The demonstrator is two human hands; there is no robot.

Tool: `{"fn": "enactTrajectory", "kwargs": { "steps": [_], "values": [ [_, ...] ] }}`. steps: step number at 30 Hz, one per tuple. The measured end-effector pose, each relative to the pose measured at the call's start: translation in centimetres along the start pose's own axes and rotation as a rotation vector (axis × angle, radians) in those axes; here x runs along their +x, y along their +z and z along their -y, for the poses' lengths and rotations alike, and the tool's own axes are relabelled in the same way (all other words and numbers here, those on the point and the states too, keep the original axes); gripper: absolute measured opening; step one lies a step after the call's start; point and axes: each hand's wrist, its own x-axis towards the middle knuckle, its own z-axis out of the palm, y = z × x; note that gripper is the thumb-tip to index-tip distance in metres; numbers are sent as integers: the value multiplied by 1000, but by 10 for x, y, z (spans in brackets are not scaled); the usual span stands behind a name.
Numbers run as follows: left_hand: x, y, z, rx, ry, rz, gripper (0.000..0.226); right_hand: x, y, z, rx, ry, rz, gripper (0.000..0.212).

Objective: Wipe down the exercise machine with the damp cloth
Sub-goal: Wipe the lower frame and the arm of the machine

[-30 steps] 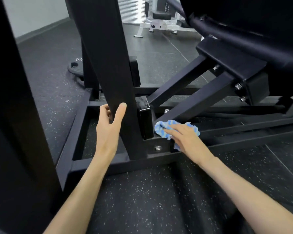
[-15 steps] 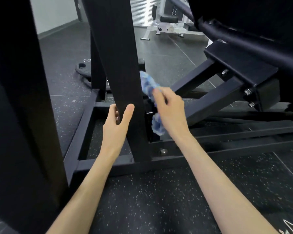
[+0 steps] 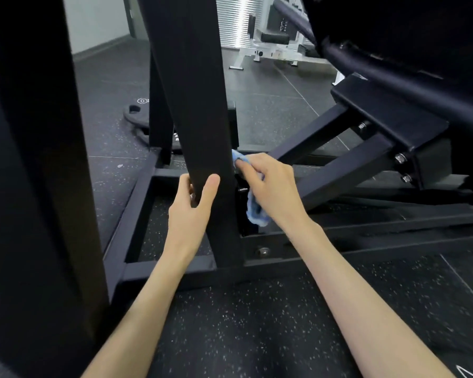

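Mid-frame: my right hand pinching crumpled blue damp cloth, wiping black steel upright post; left hand gripping post. Diagonal braces, base frame seemingly remaining.

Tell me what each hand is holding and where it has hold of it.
Right hand grips the blue cloth around its middle. Left hand grips the black upright post low down.

Dim foreground, nearly black along the left edge and top right — the brightest light comes from the backlit window blinds at the far wall. Forearms are evenly lit (soft shadows only). Straight frame members bow outward toward the edges; detail is slightly soft throughout.
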Motion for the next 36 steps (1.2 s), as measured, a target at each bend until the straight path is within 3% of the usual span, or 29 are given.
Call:
{"fn": "enactTrajectory", "kwargs": {
  "steps": [4,8,13,16,21,23,26,28,32,34,36],
  "values": [
    [0,0,1,-10,-1,0,7,-42,-10,-15,215,121,-136,14],
    [0,0,1,-23,0,9,13,-59,1,-48,137,266,-150,18],
    [-2,6,2,-51,39,-40,24,-62,51,-55,263,398,-89,25],
    [-3,9,7,-102,61,-72,30,-97,43,-57,170,311,-111,25],
    [-9,3,26,-94,71,-88,65,-111,12,-98,-44,68,106,32],
    [-12,4,32,-106,1,-33,70,-95,-9,-128,-134,156,-55,26],
    [-12,9,37,-66,-108,32,36,-88,-18,-150,-329,320,-396,31],
    [-11,12,38,-52,-145,20,32,-95,4,-136,-357,237,-470,38],
    [-10,7,34,-35,-175,61,27,-125,65,-97,-202,87,-279,70],
    [-10,2,33,-26,-192,104,22,-143,70,-108,-241,21,-141,84],
    [-8,-1,31,-5,-207,148,22,-149,46,-121,-309,-130,-19,63]
  ]
}}
